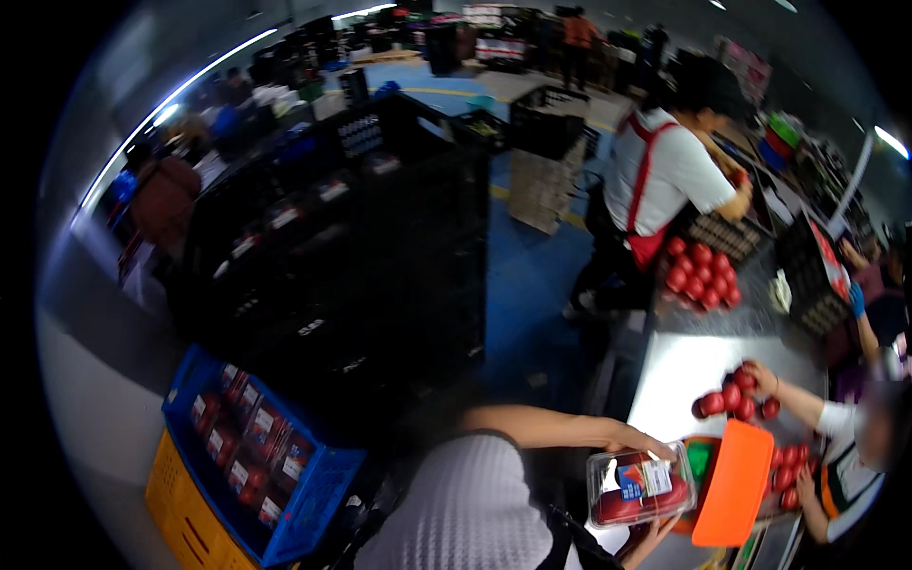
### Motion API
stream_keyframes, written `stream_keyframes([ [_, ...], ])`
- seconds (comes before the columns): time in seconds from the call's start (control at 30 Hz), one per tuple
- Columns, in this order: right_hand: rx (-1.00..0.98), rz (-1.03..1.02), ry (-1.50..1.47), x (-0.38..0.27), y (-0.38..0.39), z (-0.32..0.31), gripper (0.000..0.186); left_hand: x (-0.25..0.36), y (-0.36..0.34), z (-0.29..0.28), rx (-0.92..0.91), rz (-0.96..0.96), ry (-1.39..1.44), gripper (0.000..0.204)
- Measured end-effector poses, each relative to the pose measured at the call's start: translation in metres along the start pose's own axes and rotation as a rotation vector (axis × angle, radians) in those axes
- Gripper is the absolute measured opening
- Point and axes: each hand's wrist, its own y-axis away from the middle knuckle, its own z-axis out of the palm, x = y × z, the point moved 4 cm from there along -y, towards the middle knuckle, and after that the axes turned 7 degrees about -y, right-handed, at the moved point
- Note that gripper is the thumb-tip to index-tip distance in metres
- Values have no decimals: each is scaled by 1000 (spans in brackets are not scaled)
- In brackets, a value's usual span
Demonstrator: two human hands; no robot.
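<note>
A clear plastic clamshell box of red fruit (641, 503), with a printed label on its lid, is held between my two hands over the work table. My left hand (638, 441) grips its far edge, the fingers lying over the lid. From below, my right hand (654, 538) supports the near edge, partly hidden by the box. Just right of the box stands an orange plastic panel or tray (736, 484), tilted, with a green item (700, 460) beside it. I cannot tell the exact kind of fruit.
A blue crate (323, 475) of packed fruit boxes rests on a yellow crate (185, 508) at left. Tall black crates (380, 256) stand ahead. Loose red fruit (731, 399) lies on the metal table (679, 370). Co-workers handle fruit at right; one in a red apron (655, 171) stands beyond.
</note>
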Motion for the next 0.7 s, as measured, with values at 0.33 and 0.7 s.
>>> stream_keyframes([
  [0.33,-188,35,-197,38,-120,129,61,160,424,105,1324,971,-51,39],
  [0.7,-376,397,521,311,-90,37,29,176,738,57,1845,1021,138,43],
])
